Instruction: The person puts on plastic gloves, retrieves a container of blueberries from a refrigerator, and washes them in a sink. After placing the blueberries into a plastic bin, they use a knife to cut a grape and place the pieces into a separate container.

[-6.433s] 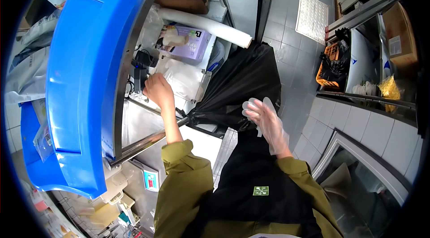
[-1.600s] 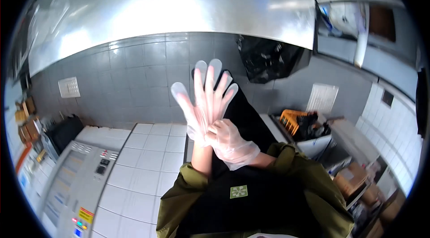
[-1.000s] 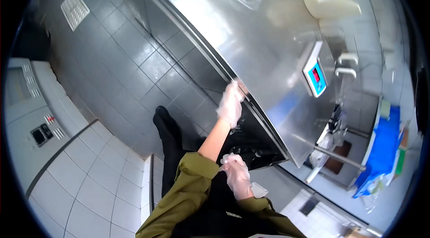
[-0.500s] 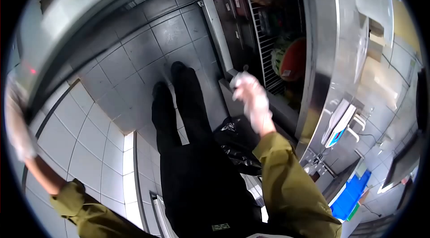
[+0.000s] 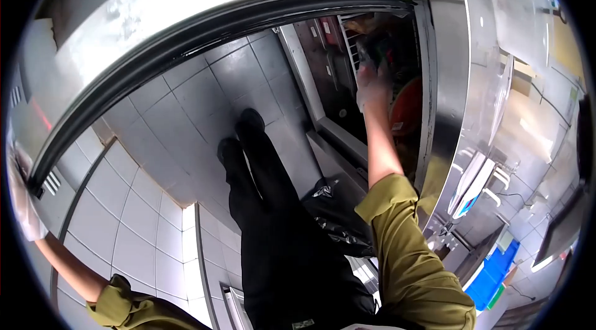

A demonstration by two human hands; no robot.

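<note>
My gloved right hand [image 5: 374, 85] reaches into the open refrigerated cabinet, over a wire shelf [image 5: 351, 41] and beside a cut watermelon [image 5: 406, 106]. Its fingers are blurred against dark items, so whether it holds anything is unclear. At the far left edge, my gloved left hand [image 5: 23, 196] is at the outer end of the open cabinet door [image 5: 143, 26], which has a black seal along its edge. The fingers of that hand are largely hidden by the door and the edge of the view.
A black bag [image 5: 341, 212] lies beside my legs, below the cabinet opening. On the steel counter to the right is a white device with a blue panel [image 5: 469, 187]. A blue container [image 5: 493, 274] stands at lower right. Grey tiles [image 5: 192, 88] cover the floor.
My right hand has moved from in front of the opening up and right into the cabinet. The door now spans lower across the view; my left hand remains at its end.
</note>
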